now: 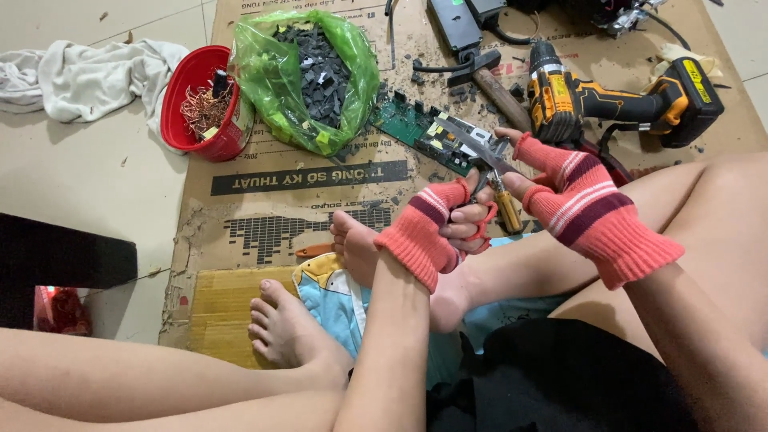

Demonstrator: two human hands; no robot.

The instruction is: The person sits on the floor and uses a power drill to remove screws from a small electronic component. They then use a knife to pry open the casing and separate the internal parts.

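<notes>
Left hand (448, 228), in a pink striped fingerless glove, closed around the red handles of a pair of pliers (478, 210). Right hand (552, 180), gloved alike, fingers curled about a wooden-handled tool (506, 210), index finger extended; exact grip partly hidden. Long metal strip (472, 144) caught at the pliers' tip, held between both hands just above the knees, running up and left over a green circuit board (420, 128). Circuit board flat on a sheet of cardboard (304, 200) spread on the floor. Beside the board, green plastic bag (308, 76) lying open, filled with small dark parts. Left of the bag, red bowl (200, 104) holding tangled copper wire. Pale cloth (88, 76) crumpled on the floor, well left of the bowl. Yellow-and-black cordless drill (616, 100) lying just beyond the right hand; wooden-handled hammer (492, 84) next to it. Bare feet resting on the cardboard's near edge.
</notes>
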